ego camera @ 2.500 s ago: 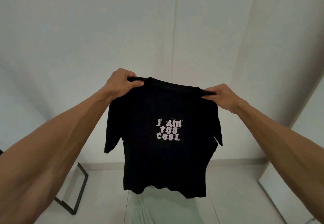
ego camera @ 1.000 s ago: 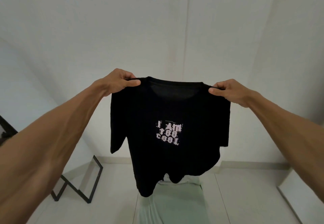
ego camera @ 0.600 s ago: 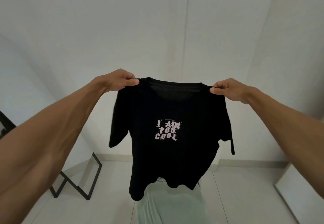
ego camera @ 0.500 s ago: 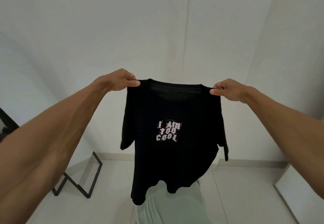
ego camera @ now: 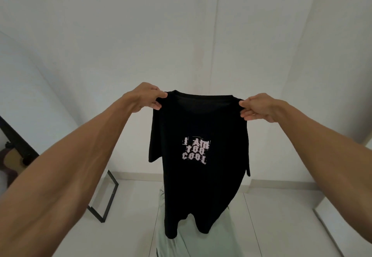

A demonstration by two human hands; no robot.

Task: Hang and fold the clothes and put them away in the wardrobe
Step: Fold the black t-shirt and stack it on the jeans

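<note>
A black T-shirt (ego camera: 201, 180) with pale printed lettering hangs in the air in front of me, held up by its two shoulders. My left hand (ego camera: 144, 98) pinches the left shoulder beside the collar. My right hand (ego camera: 256, 106) pinches the right shoulder. Both arms are stretched forward at about chest height. The shirt's hem dangles and curls inward at the bottom. No wardrobe or hanger is in view.
A pale green garment (ego camera: 193, 240) lies on the white floor under the shirt. A black metal frame (ego camera: 106, 198) stands at the lower left by the wall. A white furniture edge (ego camera: 332, 228) runs along the lower right. White walls lie ahead.
The shirt has swung and twisted in my hands, its sleeves drawing in and its hem curling. My hands stay on the shoulders, and the view has shifted slightly.
</note>
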